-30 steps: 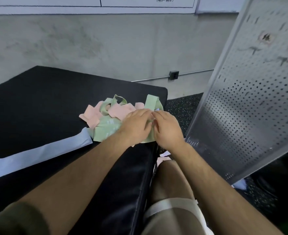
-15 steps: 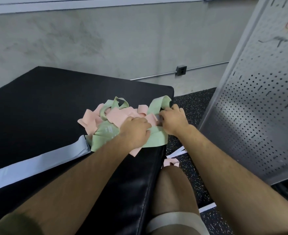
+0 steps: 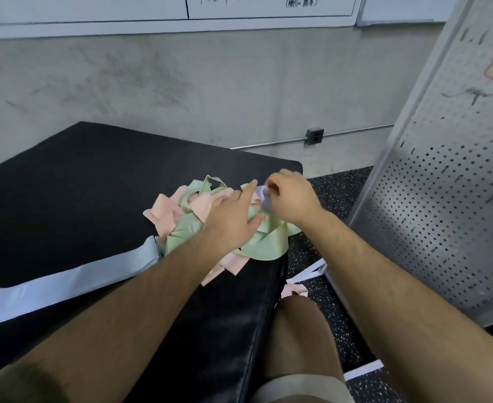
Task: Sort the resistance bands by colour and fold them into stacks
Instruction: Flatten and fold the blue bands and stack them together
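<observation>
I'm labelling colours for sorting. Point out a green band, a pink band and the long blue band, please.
green band [image 3: 264, 247]: head view, on the wide front loop.
pink band [image 3: 163, 212]: head view, on its flat leftmost end.
long blue band [image 3: 65, 283]: head view, midway along the strip.

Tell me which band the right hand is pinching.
The crumpled pale blue band, pinched by the right hand; green bands and pink bands lie below it.

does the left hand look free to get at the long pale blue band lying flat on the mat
Likely yes: the left hand rests open on the pile, holding nothing, and the long pale blue band lies uncovered on the mat to its left, with nothing across it.
</observation>
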